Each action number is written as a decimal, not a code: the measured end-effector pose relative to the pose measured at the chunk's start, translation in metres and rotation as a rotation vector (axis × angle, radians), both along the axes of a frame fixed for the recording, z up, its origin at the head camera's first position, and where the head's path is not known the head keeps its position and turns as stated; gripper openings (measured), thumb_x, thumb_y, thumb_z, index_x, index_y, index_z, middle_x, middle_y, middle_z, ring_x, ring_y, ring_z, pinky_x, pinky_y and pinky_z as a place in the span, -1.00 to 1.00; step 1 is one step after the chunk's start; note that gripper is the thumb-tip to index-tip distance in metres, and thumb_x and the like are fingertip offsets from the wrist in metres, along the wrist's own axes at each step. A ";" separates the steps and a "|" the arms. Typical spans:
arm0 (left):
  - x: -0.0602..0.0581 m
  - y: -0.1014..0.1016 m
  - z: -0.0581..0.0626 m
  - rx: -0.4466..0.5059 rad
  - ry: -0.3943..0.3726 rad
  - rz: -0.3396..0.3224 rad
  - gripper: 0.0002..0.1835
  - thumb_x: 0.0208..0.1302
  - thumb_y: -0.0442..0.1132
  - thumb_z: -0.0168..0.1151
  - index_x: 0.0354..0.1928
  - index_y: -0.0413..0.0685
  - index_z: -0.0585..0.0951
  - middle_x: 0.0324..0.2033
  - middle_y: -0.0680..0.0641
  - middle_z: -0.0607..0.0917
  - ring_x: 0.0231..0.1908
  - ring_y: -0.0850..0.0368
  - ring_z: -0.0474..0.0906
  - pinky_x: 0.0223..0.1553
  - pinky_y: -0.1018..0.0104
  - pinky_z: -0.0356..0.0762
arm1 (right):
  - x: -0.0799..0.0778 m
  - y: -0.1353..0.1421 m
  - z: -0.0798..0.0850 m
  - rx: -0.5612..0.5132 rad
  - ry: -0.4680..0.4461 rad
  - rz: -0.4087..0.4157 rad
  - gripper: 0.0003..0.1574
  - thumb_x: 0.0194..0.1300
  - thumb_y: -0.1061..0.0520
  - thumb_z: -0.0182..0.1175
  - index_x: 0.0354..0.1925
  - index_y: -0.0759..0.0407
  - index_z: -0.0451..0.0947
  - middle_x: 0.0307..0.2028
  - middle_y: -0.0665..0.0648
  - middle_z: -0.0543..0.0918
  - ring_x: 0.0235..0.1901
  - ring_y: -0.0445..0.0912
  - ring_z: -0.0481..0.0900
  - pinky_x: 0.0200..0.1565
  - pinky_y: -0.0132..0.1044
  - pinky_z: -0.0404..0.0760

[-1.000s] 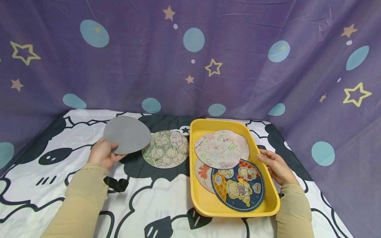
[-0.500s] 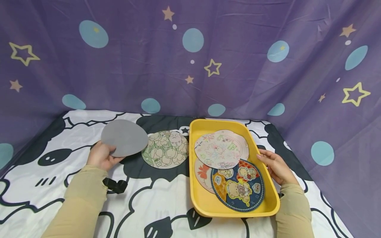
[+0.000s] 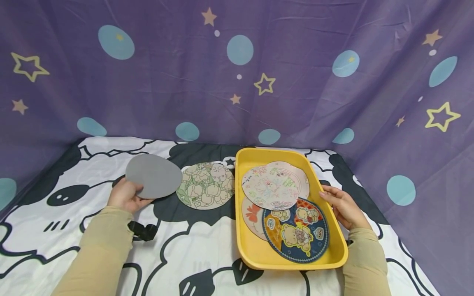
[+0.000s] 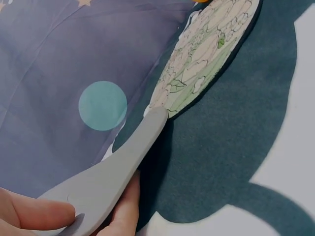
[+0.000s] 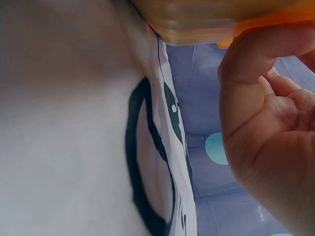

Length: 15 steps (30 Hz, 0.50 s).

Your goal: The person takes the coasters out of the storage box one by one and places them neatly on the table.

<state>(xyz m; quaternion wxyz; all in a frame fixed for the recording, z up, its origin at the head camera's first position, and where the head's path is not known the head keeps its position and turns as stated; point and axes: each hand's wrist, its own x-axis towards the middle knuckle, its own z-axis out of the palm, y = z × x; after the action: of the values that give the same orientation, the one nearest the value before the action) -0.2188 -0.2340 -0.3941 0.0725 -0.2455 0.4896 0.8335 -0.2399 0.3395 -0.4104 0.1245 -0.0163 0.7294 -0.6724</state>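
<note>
Grey and smooth on the face I can see, an oval mat (image 3: 155,176) is pinched at its near-left edge by the left hand (image 3: 127,195), thumb over it and fingers beneath, tilted above the black-and-white cloth (image 3: 218,250). Its far tip meets the leafy patterned mat (image 3: 207,187) in my view; whether they touch, I cannot tell. That second mat lies flat just beside the yellow tray (image 3: 252,253). On the tray's other side, the right hand (image 3: 346,207) grips the rim between bent thumb and fingers. Inside, I see a pale floral mat (image 3: 272,189) overlapping a dark blue bear mat (image 3: 296,234) and a pink mat (image 3: 253,218) with a red bow.
</note>
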 end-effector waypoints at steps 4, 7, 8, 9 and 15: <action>0.000 0.002 -0.001 -0.024 -0.031 0.014 -0.19 0.45 -0.46 -0.45 0.56 0.50 -0.26 0.56 -0.01 -0.08 0.52 -0.05 -0.03 0.43 -0.07 0.15 | 0.000 -0.001 0.000 0.005 -0.011 -0.009 -0.54 0.49 0.09 0.09 0.25 0.24 0.35 -0.19 -0.13 0.72 -0.20 -0.24 0.69 -0.16 -0.34 0.74; -0.001 0.002 0.000 -0.030 -0.049 0.026 -0.19 0.46 -0.45 -0.45 0.55 0.51 -0.27 0.58 -0.02 -0.12 0.51 -0.05 -0.01 0.42 -0.05 0.17 | 0.001 -0.001 0.001 0.010 -0.015 -0.010 -0.48 0.49 0.09 0.10 0.29 0.30 0.31 -0.19 -0.13 0.72 -0.19 -0.24 0.69 -0.16 -0.34 0.74; -0.001 0.002 0.000 -0.030 -0.051 0.025 -0.19 0.46 -0.45 -0.46 0.55 0.51 -0.27 0.57 -0.02 -0.11 0.51 -0.05 0.00 0.41 -0.04 0.18 | 0.000 -0.001 0.001 0.011 -0.015 -0.011 -0.49 0.49 0.08 0.10 0.28 0.28 0.32 -0.19 -0.13 0.72 -0.19 -0.24 0.69 -0.16 -0.34 0.74; -0.001 0.002 0.000 -0.029 -0.053 0.023 -0.19 0.46 -0.45 -0.46 0.55 0.50 -0.28 0.57 -0.02 -0.10 0.51 -0.05 -0.01 0.41 -0.03 0.17 | 0.000 -0.001 0.000 0.015 -0.015 -0.013 -0.51 0.49 0.08 0.11 0.27 0.26 0.33 -0.19 -0.13 0.72 -0.19 -0.24 0.69 -0.16 -0.33 0.74; -0.005 -0.003 0.000 -0.064 -0.060 0.002 -0.22 0.47 -0.45 -0.39 0.57 0.40 -0.24 0.45 -0.10 0.15 0.48 0.01 0.09 0.37 0.07 0.29 | 0.000 0.000 0.000 0.028 -0.007 -0.012 -0.54 0.49 0.07 0.11 0.24 0.22 0.34 -0.19 -0.14 0.72 -0.19 -0.25 0.69 -0.15 -0.34 0.74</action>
<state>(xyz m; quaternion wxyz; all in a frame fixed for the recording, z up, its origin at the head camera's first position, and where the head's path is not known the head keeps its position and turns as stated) -0.2241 -0.2366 -0.3937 0.0785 -0.2732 0.5132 0.8098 -0.2398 0.3394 -0.4103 0.1233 -0.0076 0.7383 -0.6631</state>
